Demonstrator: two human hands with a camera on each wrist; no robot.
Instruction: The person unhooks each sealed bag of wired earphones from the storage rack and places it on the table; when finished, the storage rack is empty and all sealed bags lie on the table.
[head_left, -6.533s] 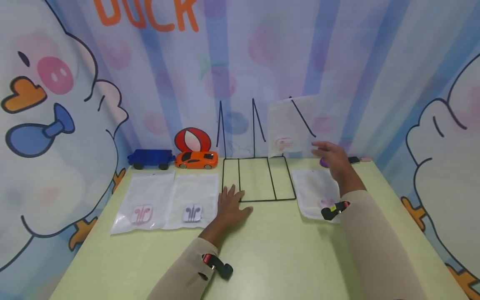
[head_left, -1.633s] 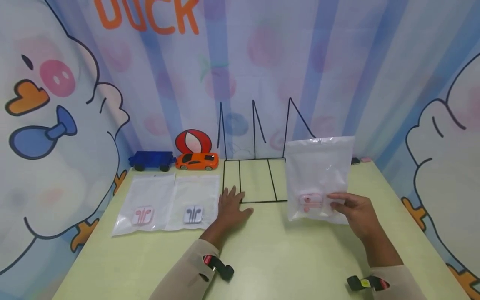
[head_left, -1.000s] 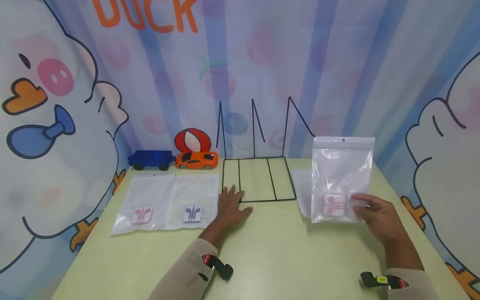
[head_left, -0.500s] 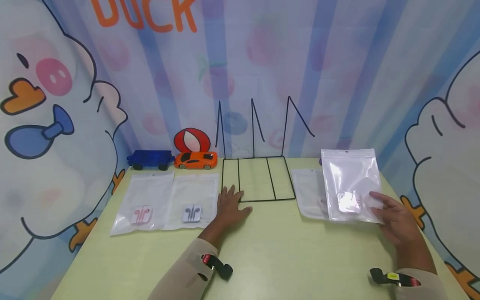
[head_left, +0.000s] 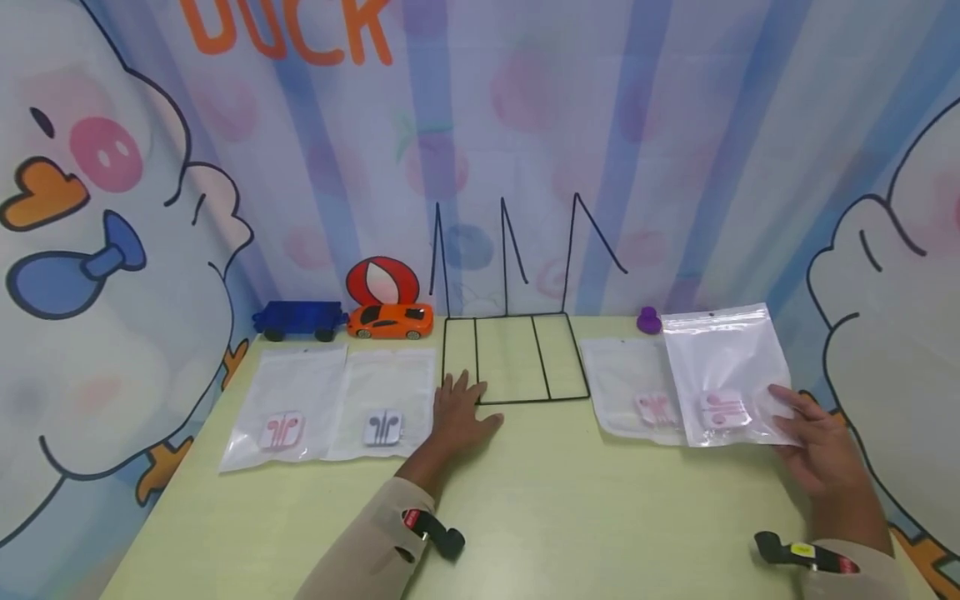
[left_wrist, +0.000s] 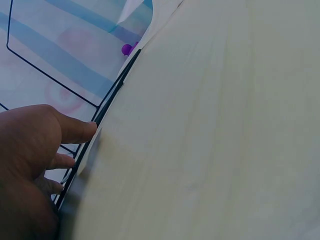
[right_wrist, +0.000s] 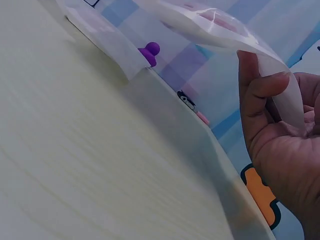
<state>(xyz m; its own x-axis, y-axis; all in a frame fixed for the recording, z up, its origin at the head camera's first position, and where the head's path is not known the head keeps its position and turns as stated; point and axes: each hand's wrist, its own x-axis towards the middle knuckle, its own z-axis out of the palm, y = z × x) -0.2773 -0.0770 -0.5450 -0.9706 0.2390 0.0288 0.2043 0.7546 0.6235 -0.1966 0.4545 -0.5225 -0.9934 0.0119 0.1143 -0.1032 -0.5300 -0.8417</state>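
A clear plastic pouch (head_left: 726, 371) with pink earphones (head_left: 723, 410) sealed near its lower edge is pinched at its lower right corner, at about 4 o'clock, by the right hand (head_left: 819, 446). It is tilted slightly off the counter (head_left: 570, 500), its left edge overlapping a second, flat-lying pouch (head_left: 626, 383).

My left hand (head_left: 457, 414) lies flat, fingers spread; my right hand (head_left: 821, 446) pinches with thumb and curled fingers.
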